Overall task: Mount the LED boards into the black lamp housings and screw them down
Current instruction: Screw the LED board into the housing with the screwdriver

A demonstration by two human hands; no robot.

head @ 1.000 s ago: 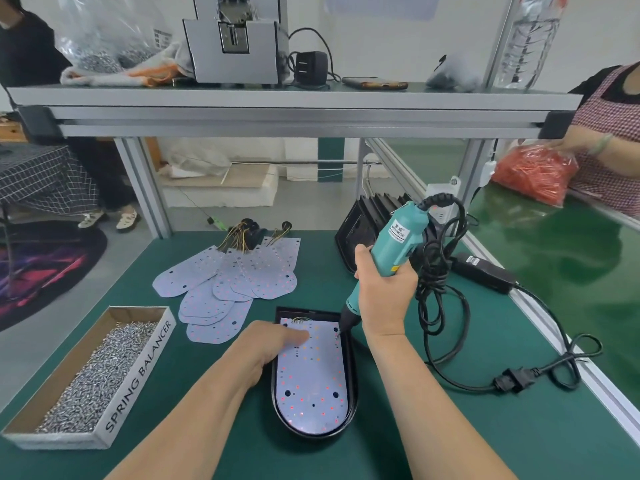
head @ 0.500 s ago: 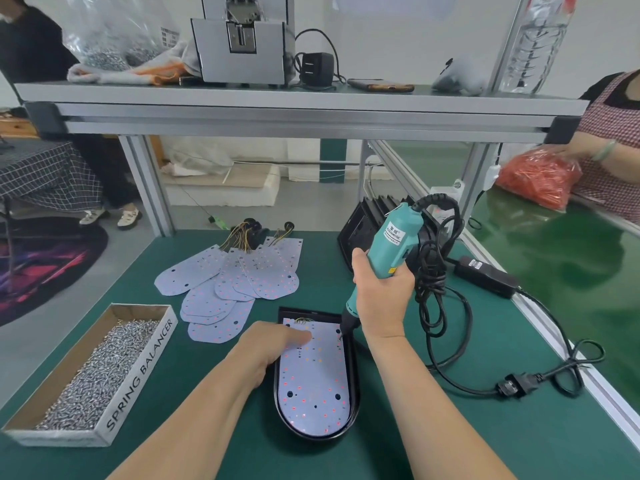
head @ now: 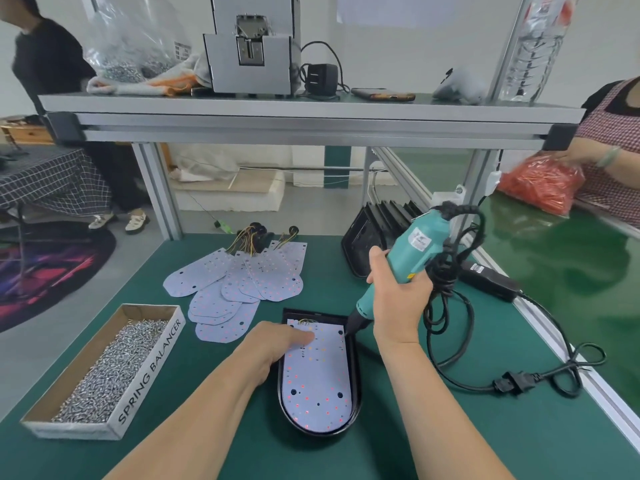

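Inside black housing [head: 356, 375], LED board [head: 315, 386] runs near-to-far, rounded end nearest.

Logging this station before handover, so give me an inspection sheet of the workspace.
Surface: green mat.
Job's things: LED board lies in black housing; spare boards fanned behind; screw box at left.
Clutter: phone and cloth on upper shelf.
Hands: left hand presses the board; right hand grips teal screwdriver, tip at the board's far right corner.
Cables: black cord looped beside screwdriver; adapter behind.
Surroundings: person at left, another at right.
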